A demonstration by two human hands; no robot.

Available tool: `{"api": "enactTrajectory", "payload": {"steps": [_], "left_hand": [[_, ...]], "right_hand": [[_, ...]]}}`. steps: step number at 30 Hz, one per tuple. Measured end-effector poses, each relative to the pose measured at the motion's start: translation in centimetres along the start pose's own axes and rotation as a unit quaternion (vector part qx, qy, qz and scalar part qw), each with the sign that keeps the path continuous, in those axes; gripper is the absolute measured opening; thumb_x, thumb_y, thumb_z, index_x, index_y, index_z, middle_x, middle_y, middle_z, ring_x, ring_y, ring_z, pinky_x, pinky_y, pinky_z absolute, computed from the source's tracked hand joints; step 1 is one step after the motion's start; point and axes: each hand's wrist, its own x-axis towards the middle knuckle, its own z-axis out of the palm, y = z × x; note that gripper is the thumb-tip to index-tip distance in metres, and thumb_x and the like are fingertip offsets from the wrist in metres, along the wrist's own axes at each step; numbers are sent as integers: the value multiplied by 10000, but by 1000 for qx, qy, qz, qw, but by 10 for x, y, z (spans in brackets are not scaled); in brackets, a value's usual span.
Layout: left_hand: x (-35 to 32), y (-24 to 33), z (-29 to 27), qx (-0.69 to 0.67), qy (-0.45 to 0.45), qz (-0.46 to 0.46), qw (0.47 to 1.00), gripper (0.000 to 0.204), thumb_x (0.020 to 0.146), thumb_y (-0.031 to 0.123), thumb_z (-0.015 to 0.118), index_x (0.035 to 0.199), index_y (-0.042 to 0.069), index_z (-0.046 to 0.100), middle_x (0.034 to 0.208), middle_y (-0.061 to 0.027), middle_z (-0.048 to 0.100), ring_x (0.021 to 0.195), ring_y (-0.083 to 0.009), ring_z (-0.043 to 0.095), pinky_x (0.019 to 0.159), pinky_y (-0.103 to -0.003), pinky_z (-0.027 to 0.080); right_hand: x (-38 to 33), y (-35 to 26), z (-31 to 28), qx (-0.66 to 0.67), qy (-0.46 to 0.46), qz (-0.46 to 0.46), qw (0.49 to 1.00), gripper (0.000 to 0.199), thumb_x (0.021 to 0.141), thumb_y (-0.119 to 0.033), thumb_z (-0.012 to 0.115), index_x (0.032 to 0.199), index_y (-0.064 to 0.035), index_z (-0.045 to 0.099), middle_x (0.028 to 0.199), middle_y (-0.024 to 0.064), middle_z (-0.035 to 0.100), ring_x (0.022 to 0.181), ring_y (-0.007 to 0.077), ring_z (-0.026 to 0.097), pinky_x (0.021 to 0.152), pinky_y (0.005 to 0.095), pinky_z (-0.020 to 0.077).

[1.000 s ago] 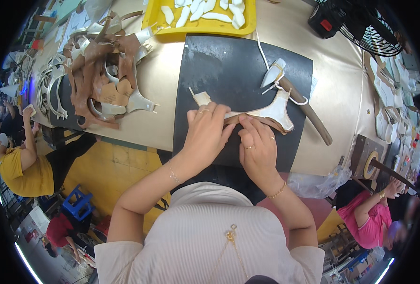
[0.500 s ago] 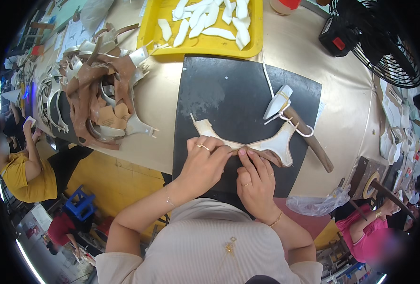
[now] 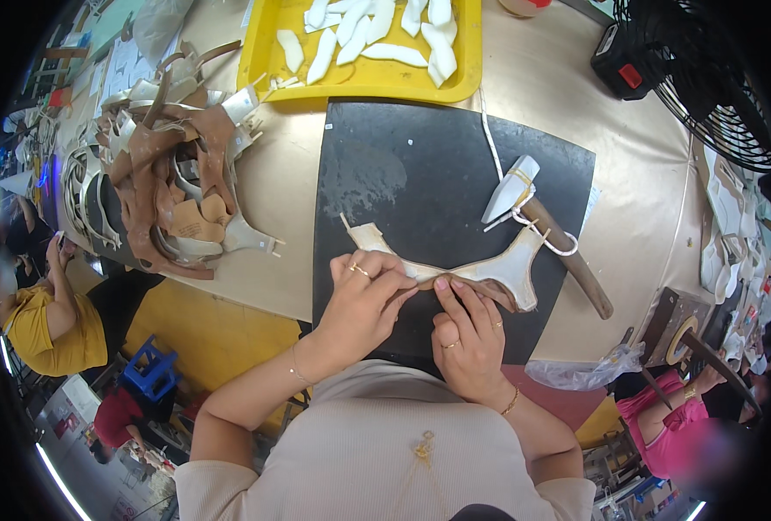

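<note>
A leather shoe upper (image 3: 509, 260), whitish on its lining side with brown edges and narrow in the middle, lies across a black work mat (image 3: 429, 165). My left hand (image 3: 361, 295) is closed, its thumb and fingers pinching the near edge left of the narrow middle. Just to the right, my right hand (image 3: 470, 334) presses its fingertips on the same edge, where a brown strip is folded over. My palms hide part of the near edge. Beyond the upper's right end rests a hammer (image 3: 568, 252) with a wooden handle and a white cord looped round it.
A yellow tray (image 3: 359, 89) of white foam pieces stands at the back. To the left is a heap of brown and white leather uppers (image 3: 173, 174). A black fan (image 3: 707, 95) stands back right, and a clear plastic bag (image 3: 585, 369) lies near right. Other people work at both sides.
My left hand has slid slightly left along the upper's edge, opening a small gap from the right fingertips. The right hand stays pressed on the fold. The view has shifted a little.
</note>
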Motion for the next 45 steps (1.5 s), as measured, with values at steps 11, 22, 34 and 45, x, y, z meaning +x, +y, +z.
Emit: {"api": "enactTrajectory", "payload": {"steps": [11,22,34,45], "left_hand": [[7,4,13,16,9,23,1000,233,752,125,836,752,113,603,1060,31,667,913,-179,515,853,-366,311],[13,4,11,-23,8,11,1000,245,769,82,812,721,114,574,907,38,704,857,-173,529,857,-366,297],[16,19,15,107,12,16,994,100,829,54,655,869,63,564,840,-85,636,865,-251,551,825,-419,315],[26,34,13,106,-32,-49,993,174,821,5,628,896,64,483,743,-108,604,756,-303,560,804,-432,334]], "right_hand": [[0,-2,1,-10,-1,0,1000,103,877,-66,620,856,-76,520,1291,122,662,1197,300,611,987,447,470],[1,-1,1,-6,3,5,1000,108,872,-54,620,852,-74,515,1271,115,671,1176,293,616,961,445,469],[5,1,-1,40,15,27,999,150,839,-60,656,932,-72,538,1287,116,653,1157,281,619,910,437,462],[1,1,-1,-33,-15,5,999,167,869,-100,626,1022,-143,575,1364,62,623,1230,223,573,959,405,370]]}}
